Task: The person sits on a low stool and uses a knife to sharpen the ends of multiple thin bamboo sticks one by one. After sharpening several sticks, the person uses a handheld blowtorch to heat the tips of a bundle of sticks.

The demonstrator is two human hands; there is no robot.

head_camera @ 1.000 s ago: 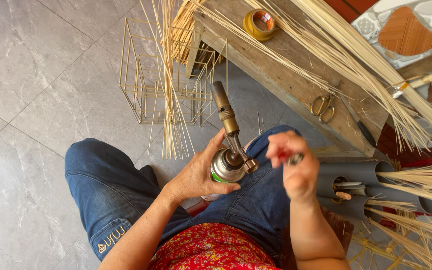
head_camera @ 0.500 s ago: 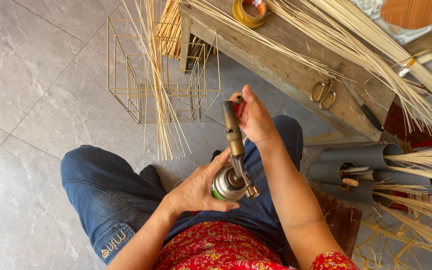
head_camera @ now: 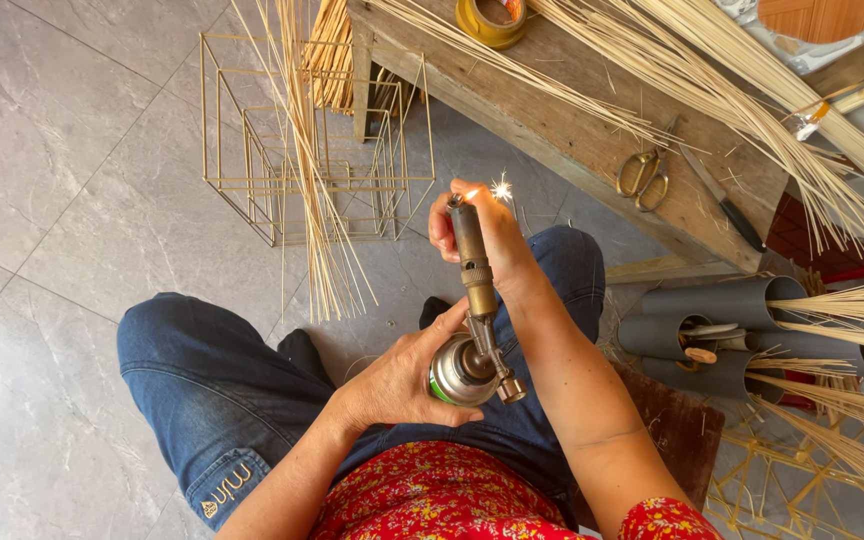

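Observation:
My left hand point(head_camera: 402, 375) grips a small metal gas canister point(head_camera: 457, 372) with a brass torch head point(head_camera: 474, 268) that points away from me, over my lap. At the torch's tip my right hand point(head_camera: 482, 235) is closed on a small lighter. A bright spark point(head_camera: 501, 188) and a little flame show beside my fingers. I sit in blue jeans point(head_camera: 212, 385) and a red flowered top.
A low wooden bench point(head_camera: 592, 120) ahead carries long thin bamboo strips point(head_camera: 752, 90), scissors point(head_camera: 642, 172), a knife and a roll of tape point(head_camera: 492, 18). A thin-stick cube frame point(head_camera: 297, 150) stands on the grey tile floor. Grey tubes point(head_camera: 732, 305) holding tools lie at the right.
My right hand rose from beside the canister to the torch's tip. A spark now flashes there. The torch has stayed in my left hand.

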